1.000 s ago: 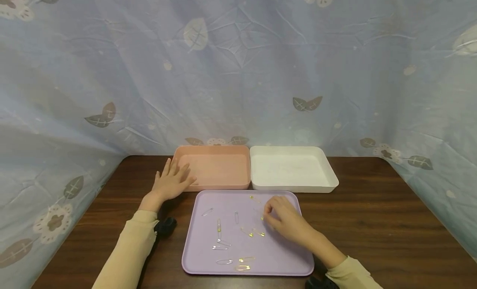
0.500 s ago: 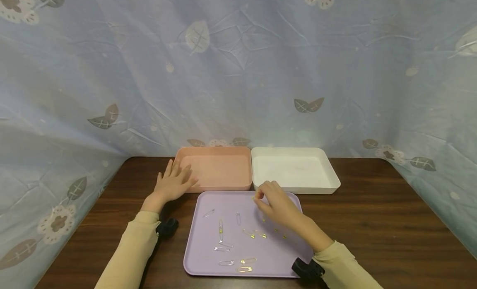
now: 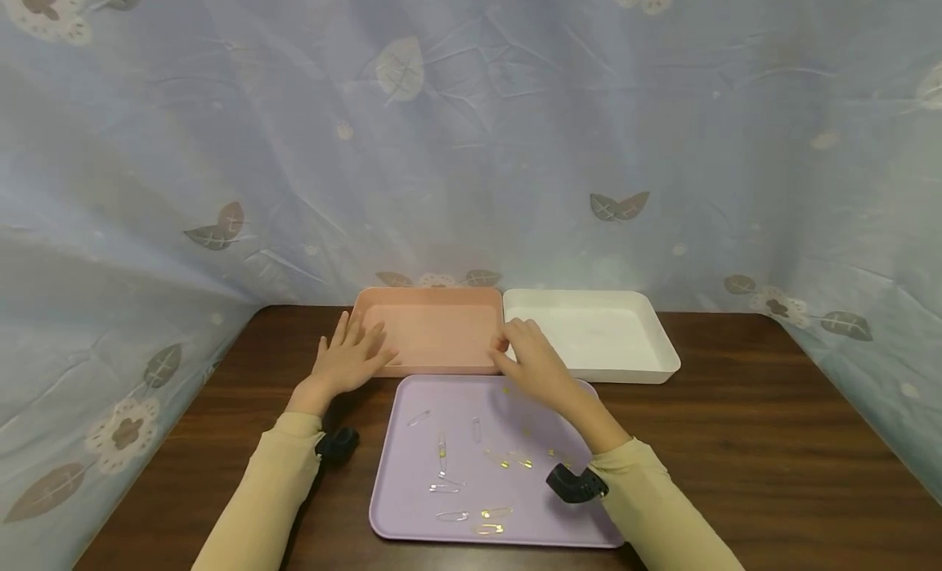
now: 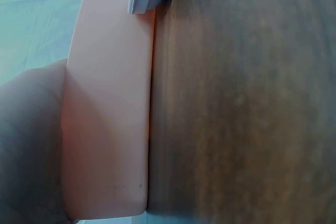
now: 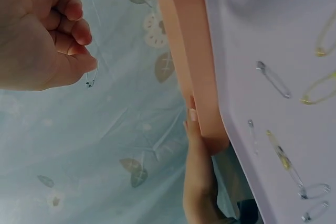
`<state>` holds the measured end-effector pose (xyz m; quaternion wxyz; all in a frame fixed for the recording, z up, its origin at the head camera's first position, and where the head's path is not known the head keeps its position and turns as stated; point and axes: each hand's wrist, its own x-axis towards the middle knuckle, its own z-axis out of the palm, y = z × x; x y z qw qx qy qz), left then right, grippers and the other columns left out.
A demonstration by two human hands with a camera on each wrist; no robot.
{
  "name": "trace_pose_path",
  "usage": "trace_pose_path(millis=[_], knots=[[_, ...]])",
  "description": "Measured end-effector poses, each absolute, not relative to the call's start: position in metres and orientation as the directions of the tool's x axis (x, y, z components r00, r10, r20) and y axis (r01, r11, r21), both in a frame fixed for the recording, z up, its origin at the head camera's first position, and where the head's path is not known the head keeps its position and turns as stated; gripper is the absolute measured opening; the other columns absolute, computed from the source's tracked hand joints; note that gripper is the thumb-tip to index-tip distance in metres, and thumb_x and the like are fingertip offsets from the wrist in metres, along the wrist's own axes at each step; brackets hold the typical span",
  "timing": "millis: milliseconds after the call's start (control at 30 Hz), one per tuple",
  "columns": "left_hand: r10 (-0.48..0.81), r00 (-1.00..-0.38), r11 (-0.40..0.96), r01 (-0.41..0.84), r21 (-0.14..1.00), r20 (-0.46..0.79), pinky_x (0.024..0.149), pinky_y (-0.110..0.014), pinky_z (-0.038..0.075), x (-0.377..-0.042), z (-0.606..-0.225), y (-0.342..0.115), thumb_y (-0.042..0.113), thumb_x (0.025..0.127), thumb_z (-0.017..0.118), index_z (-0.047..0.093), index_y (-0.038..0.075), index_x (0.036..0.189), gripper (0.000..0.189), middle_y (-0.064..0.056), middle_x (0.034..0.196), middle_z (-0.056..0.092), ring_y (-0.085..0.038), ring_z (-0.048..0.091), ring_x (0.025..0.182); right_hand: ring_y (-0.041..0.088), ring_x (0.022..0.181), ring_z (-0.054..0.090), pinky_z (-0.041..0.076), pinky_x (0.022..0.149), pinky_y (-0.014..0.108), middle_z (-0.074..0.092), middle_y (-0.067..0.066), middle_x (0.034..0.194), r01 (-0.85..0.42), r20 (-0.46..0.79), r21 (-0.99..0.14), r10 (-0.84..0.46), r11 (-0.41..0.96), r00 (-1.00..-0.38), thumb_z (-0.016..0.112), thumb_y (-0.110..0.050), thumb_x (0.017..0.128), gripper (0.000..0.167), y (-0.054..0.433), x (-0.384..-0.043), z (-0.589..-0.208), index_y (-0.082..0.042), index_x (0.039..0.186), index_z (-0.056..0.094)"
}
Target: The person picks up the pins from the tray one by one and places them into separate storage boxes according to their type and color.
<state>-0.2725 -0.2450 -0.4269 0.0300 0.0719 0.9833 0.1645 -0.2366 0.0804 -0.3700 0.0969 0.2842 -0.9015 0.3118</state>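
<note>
My right hand pinches a silver safety pin between thumb and fingertips. It is above the spot where the peach tray and the white tray meet. In the head view that pin is too small to make out. With fingers spread, my left hand rests on the left end of the peach tray, the thumb along its front. On the lilac tray lie several silver safety pins and several gold safety pins. My right forearm covers part of that tray.
All three trays stand on a dark wooden table, the lilac one in front of the other two. Behind them hangs a pale blue patterned cloth. Black wrist devices sit on both wrists.
My right hand has moved from over the lilac tray, forward and left, to above the far trays. The left hand stays on the peach tray. The head view has shifted slightly.
</note>
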Motion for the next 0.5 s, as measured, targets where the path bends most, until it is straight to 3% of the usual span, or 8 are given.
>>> trace_pose_path(millis=[200, 500], knots=[[0.144, -0.989, 0.940, 0.127, 0.317, -0.031, 0.109, -0.076, 0.003, -0.273, -0.426, -0.243, 0.065, 0.096, 0.035, 0.021, 0.020, 0.156, 0.077, -0.018, 0.164, -0.005, -0.041, -0.010, 0.150, 0.022, 0.085, 0.045, 0.038, 0.076, 0.031, 0.058, 0.007, 0.089, -0.554, 0.339, -0.512, -0.437, 0.657, -0.833, 0.060, -0.015, 0.094, 0.009, 0.072, -0.258, -0.364, -0.009, 0.088, 0.058], [0.143, -0.990, 0.939, 0.130, 0.318, -0.019, 0.109, -0.076, 0.003, -0.275, -0.428, -0.244, 0.063, 0.097, 0.036, 0.021, 0.020, 0.156, 0.076, -0.018, 0.164, -0.004, -0.042, -0.010, 0.150, 0.026, 0.086, 0.052, 0.044, 0.080, 0.038, 0.061, 0.010, 0.091, -0.565, 0.388, -0.431, -0.420, 0.704, -0.820, 0.059, -0.011, 0.091, 0.007, 0.053, -0.291, -0.369, -0.006, 0.086, 0.058]])
